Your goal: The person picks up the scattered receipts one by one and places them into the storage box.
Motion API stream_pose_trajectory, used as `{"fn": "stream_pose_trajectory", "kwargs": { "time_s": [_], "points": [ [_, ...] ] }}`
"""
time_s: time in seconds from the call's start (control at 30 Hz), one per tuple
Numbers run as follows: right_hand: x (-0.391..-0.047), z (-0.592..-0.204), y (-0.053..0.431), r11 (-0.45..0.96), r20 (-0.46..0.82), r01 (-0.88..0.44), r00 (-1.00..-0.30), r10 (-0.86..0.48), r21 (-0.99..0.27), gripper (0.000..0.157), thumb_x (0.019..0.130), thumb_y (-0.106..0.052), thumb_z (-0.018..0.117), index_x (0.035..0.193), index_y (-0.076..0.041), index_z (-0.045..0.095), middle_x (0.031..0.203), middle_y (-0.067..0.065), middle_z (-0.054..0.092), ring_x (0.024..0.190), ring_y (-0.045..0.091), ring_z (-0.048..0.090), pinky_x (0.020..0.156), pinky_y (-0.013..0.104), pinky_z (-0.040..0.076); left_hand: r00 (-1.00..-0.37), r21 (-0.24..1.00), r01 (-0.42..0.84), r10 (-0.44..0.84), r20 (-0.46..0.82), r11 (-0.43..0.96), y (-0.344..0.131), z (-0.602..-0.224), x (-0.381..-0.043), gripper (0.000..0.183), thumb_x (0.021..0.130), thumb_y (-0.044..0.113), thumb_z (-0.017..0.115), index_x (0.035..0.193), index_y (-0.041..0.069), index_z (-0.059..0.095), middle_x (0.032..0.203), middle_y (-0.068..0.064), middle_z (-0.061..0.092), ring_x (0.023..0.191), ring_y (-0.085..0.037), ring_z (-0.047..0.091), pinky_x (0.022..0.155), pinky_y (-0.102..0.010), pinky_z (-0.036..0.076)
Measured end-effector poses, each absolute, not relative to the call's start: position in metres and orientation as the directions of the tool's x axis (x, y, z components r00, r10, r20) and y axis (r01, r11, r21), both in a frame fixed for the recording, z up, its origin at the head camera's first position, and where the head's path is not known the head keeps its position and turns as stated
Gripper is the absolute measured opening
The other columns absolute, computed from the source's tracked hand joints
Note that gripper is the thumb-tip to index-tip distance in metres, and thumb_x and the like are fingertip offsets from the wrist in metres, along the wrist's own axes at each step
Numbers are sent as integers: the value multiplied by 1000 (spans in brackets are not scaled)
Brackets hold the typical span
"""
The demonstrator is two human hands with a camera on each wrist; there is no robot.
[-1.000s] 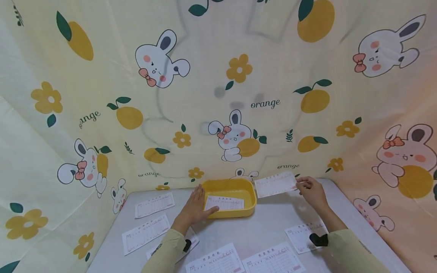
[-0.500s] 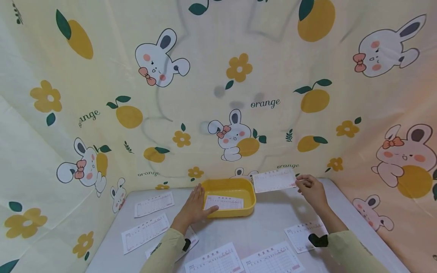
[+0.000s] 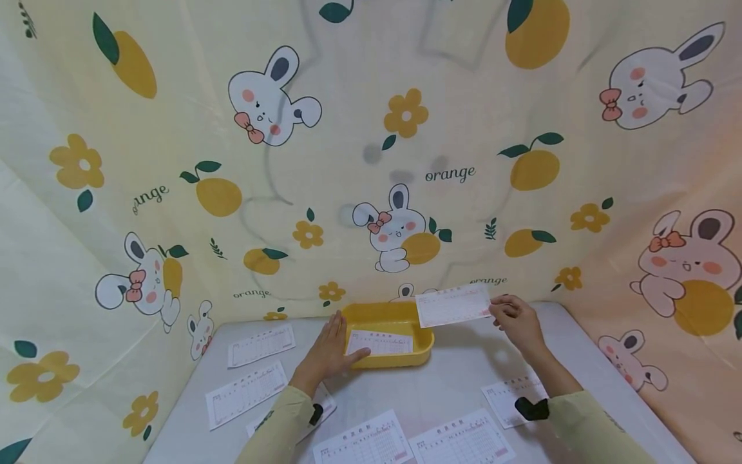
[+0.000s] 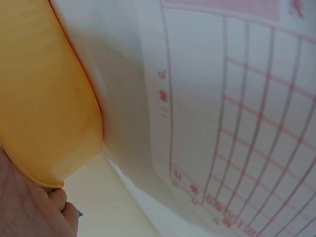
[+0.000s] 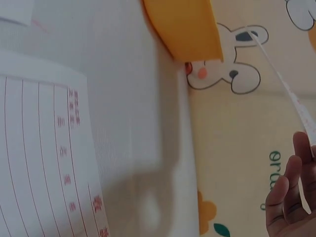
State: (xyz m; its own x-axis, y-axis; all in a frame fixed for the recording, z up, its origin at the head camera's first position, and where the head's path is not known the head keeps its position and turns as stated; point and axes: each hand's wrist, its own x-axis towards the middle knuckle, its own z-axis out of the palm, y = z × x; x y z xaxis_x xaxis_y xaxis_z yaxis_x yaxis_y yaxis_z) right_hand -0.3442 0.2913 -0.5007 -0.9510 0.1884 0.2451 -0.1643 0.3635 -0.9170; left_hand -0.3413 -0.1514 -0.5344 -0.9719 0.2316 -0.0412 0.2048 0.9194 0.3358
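Observation:
A yellow plastic tray (image 3: 394, 361) stands near the back of the table, with a white printed form slip (image 3: 379, 343) inside. My left hand (image 3: 327, 353) rests against the tray's left side, fingers extended along it and thumb at the front rim. In the left wrist view, fingertips (image 4: 59, 200) touch the yellow rim. With my right hand (image 3: 520, 322), I pinch another printed slip (image 3: 454, 305) by its right end. This slip is raised, its left end overlapping the tray's back right corner. The right wrist view shows it nearly edge-on beside the fingers (image 5: 296, 173).
Several similar slips lie about: back left (image 3: 261, 346), left (image 3: 246, 394), under the left forearm (image 3: 319, 412), front (image 3: 365, 441), front right (image 3: 464, 441) and under the right wrist (image 3: 510, 399). A patterned curtain (image 3: 348, 161) surrounds the white table (image 3: 446, 386).
My right hand has moved left with the pinched slip, from beside the tray to over its right end. The left hand and tray have stayed put.

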Motion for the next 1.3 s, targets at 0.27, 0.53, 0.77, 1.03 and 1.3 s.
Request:
{"fn": "stream_pose_trajectory", "kwargs": {
  "time_s": [0.27, 0.53, 0.77, 1.03, 1.3],
  "points": [
    [-346, -503, 276, 376, 209, -136, -965, 161, -917, 28, 106, -19, 71, 127, -1, 68, 97, 7, 81, 76, 11, 68, 70, 26, 59, -970, 336, 214, 240, -35, 917, -152, -536, -342, 116, 97, 77, 55, 171, 0, 11, 181, -16, 2, 167, -32, 2, 135, -50, 12],
    [-346, -509, 257, 347, 209, -155, -970, 124, -925, 28, 104, -16, 73, 125, 1, 68, 98, 12, 80, 74, 13, 67, 66, 25, 57, -970, 325, 220, 242, -27, 920, -151, -535, -340, 115, 97, 77, 56, 170, -2, 12, 180, -17, 3, 167, -33, 3, 135, -50, 13],
    [-349, -513, 244, 363, 185, -130, -975, 120, -923, 26, 105, -16, 72, 125, 0, 68, 99, 16, 79, 78, 24, 70, 67, 29, 57, -969, 324, 223, 245, -26, 919, -152, -536, -341, 115, 98, 76, 55, 170, -2, 12, 180, -17, 3, 167, -32, 3, 135, -49, 12],
    [-351, -515, 229, 329, 141, -108, -987, 79, -938, 25, 105, -16, 72, 124, -1, 68, 102, 20, 79, 78, 25, 69, 68, 28, 58, -968, 329, 229, 251, -26, 916, -153, -535, -343, 115, 97, 76, 55, 170, -2, 12, 180, -17, 4, 167, -33, 3, 135, -50, 12],
    [-350, -517, 213, 330, 117, -95, -992, 48, -939, 25, 104, -14, 72, 124, 0, 67, 103, 21, 79, 76, 19, 66, 67, 25, 55, -970, 347, 215, 241, -34, 913, -152, -534, -342, 116, 97, 77, 56, 170, -1, 12, 180, -17, 4, 167, -33, 3, 135, -51, 13]
  ]
}}
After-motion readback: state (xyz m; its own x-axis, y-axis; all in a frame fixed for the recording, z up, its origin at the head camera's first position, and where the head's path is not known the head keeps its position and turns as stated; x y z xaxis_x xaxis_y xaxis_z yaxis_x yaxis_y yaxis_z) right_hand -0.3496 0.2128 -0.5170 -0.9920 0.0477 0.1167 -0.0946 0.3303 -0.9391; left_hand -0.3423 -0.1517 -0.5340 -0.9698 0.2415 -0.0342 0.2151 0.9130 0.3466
